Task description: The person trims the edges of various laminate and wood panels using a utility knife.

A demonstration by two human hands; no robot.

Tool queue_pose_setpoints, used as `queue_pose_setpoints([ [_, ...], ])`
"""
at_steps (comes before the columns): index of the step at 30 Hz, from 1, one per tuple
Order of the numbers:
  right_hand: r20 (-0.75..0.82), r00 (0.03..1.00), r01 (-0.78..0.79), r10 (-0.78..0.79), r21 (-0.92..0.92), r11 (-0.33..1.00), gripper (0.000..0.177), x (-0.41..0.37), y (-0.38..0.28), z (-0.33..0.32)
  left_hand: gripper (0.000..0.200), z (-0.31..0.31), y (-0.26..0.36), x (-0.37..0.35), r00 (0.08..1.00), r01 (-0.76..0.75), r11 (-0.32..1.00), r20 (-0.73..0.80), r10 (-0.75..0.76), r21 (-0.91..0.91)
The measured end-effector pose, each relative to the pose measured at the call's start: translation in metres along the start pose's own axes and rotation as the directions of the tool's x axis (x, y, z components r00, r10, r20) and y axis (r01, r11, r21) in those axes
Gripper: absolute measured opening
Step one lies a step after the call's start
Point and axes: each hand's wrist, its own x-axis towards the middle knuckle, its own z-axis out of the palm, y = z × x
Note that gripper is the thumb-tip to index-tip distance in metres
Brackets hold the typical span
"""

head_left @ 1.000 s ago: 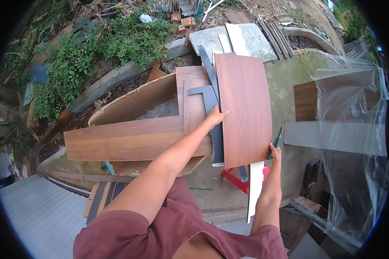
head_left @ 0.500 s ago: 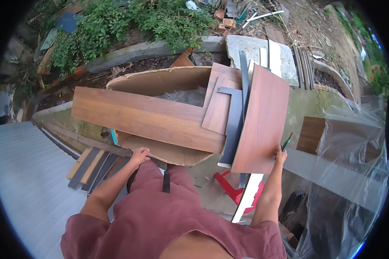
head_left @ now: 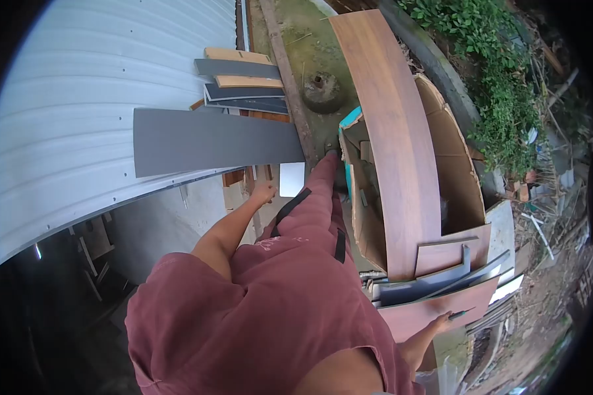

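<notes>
My left hand (head_left: pixel 264 193), its fingers curled in with nothing showing in them, hangs beside a small white panel (head_left: pixel 292 179). Just beyond it a long dark-grey board (head_left: pixel 217 141) leans on the corrugated metal sheet. My right hand (head_left: pixel 441 322) grips a slim dark-green tool (head_left: pixel 460 314) with a thin pointed end, and lies against a reddish-brown wood-look panel (head_left: pixel 408 315). Grey strips (head_left: pixel 422 288) stand against that panel. A long brown wood-look board (head_left: pixel 395 131) lies across an open cardboard box (head_left: pixel 447 145).
Corrugated metal sheeting (head_left: pixel 79 85) fills the left side. Several short grey and tan boards (head_left: pixel 244 82) lean near a wooden beam (head_left: pixel 286 79). A round concrete block (head_left: pixel 321 92) stands on the ground beyond my legs. Green bushes (head_left: pixel 471 72) grow behind a low concrete kerb (head_left: pixel 435 62).
My view has swung left, bringing the long grey board into sight. My left hand has come off the wooden beam by my leg. My right hand stays at the reddish-brown panel with the tool.
</notes>
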Motion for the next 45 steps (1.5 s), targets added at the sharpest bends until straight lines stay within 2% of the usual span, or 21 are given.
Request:
queue_pose_setpoints([
  [3, -0.049, 0.94, 0.342, -0.338, 0.149, 0.928, 0.047, -0.011, -0.073, 0.006, 0.044, -0.01, -0.054, 0.025, 0.993, 0.012, 0.998, -0.12, -0.005, 0.059],
  [5, 0.028, 0.905, 0.416, -0.423, 0.142, 0.898, 0.048, -0.019, -0.132, 0.006, 0.048, -0.038, -0.064, 0.023, 0.897, -0.005, 0.989, -0.437, -0.061, -0.149],
  [7, 0.089, 0.91, 0.397, -0.404, 0.085, 0.914, 0.049, -0.03, -0.184, 0.013, 0.046, -0.089, -0.051, -0.001, 0.69, -0.047, 0.986, -0.719, -0.082, -0.158],
  [9, -0.058, 0.69, 0.718, -0.722, 0.178, 0.672, 0.058, -0.051, -0.228, 0.02, 0.04, -0.151, -0.055, -0.019, 0.385, -0.085, 0.996, -0.921, 0.064, 0.034],
  [10, 0.019, 0.753, 0.565, -0.658, 0.494, 0.661, 0.061, -0.086, -0.257, 0.013, 0.037, -0.183, -0.045, -0.036, 0.226, -0.102, 0.979, -0.954, 0.197, 0.178],
  [12, 0.112, 0.717, 0.672, -0.688, 0.153, 0.725, 0.061, -0.072, -0.282, 0.03, 0.034, -0.243, -0.032, -0.059, 0.007, -0.001, 0.915, -0.915, 0.404, 0.405],
  [14, 0.154, 0.71, 0.691, -0.687, 0.034, 0.722, 0.061, -0.106, -0.314, 0.02, 0.035, -0.295, -0.034, -0.065, -0.059, 0.148, 0.881, -0.885, 0.461, 0.449],
  [15, 0.181, 0.683, 0.705, -0.708, 0.09, 0.703, 0.052, -0.125, -0.324, 0.015, 0.035, -0.316, -0.037, -0.062, -0.061, 0.147, 0.883, -0.887, 0.457, 0.445],
  [17, 0.207, 0.629, 0.691, -0.75, 0.293, 0.661, 0.046, -0.141, -0.329, 0.015, 0.041, -0.348, -0.045, -0.056, 0.127, 0.158, 0.964, -0.972, 0.196, 0.215],
  [18, 0.221, 0.612, 0.687, -0.759, 0.325, 0.65, 0.046, -0.148, -0.329, 0.017, 0.041, -0.359, -0.05, -0.052, 0.133, 0.151, 0.964, -0.971, 0.2, 0.219],
  [20, 0.238, 0.583, 0.664, -0.777, 0.412, 0.624, 0.045, -0.166, -0.326, 0.017, 0.051, -0.381, -0.053, -0.038, 0.391, 0.352, 0.932, -0.918, -0.067, 0.082],
  [24, 0.258, 0.621, 0.69, -0.74, 0.266, 0.673, 0.044, -0.178, -0.311, 0.015, 0.061, -0.408, -0.049, -0.032, 0.577, 0.304, 0.945, -0.813, -0.083, 0.119],
  [26, 0.284, 0.632, 0.634, -0.721, 0.345, 0.692, 0.041, -0.189, -0.304, 0.01, 0.063, -0.408, -0.008, -0.053, 0.823, 0.101, 0.976, -0.535, -0.191, -0.193],
  [27, 0.319, 0.646, 0.57, -0.693, 0.402, 0.717, 0.04, -0.2, -0.305, 0.005, 0.063, -0.404, 0.008, -0.054, 0.83, 0.091, 0.978, -0.528, -0.178, -0.187],
  [29, 0.316, 0.655, 0.536, -0.686, 0.446, 0.717, 0.037, -0.207, -0.303, 0.01, 0.057, -0.395, 0.045, -0.054, 0.876, -0.141, 0.887, -0.472, -0.096, -0.441],
  [32, 0.374, 0.675, 0.47, -0.637, 0.447, 0.761, 0.036, -0.242, -0.322, 0.001, 0.05, -0.38, 0.113, -0.053, 0.9, -0.128, 0.888, -0.427, -0.083, -0.441],
  [35, 0.313, 0.613, 0.445, -0.726, 0.623, 0.644, 0.036, -0.249, -0.331, 0.025, 0.043, -0.352, 0.174, -0.067, 0.852, -0.164, 0.958, -0.523, 0.017, -0.236],
  [38, 0.324, 0.589, 0.5, -0.74, 0.572, 0.65, 0.035, -0.273, -0.355, 0.008, 0.039, -0.34, 0.182, -0.084, 0.826, -0.235, 0.965, -0.547, 0.136, -0.115],
  [42, 0.384, 0.511, 0.555, -0.769, 0.536, 0.636, 0.034, -0.279, -0.37, 0.01, 0.037, -0.346, 0.185, -0.178, 0.768, -0.252, 0.967, -0.605, 0.212, 0.018],
  [43, 0.403, 0.492, 0.54, -0.771, 0.553, 0.634, 0.033, -0.282, -0.372, 0.012, 0.038, -0.346, 0.189, -0.212, 0.771, -0.322, 0.942, -0.604, 0.204, -0.093],
  [45, 0.395, 0.453, 0.418, -0.799, 0.697, 0.582, 0.031, -0.288, -0.373, 0.028, 0.041, -0.349, 0.2, -0.277, 0.68, -0.345, 0.938, -0.697, 0.229, -0.028],
])
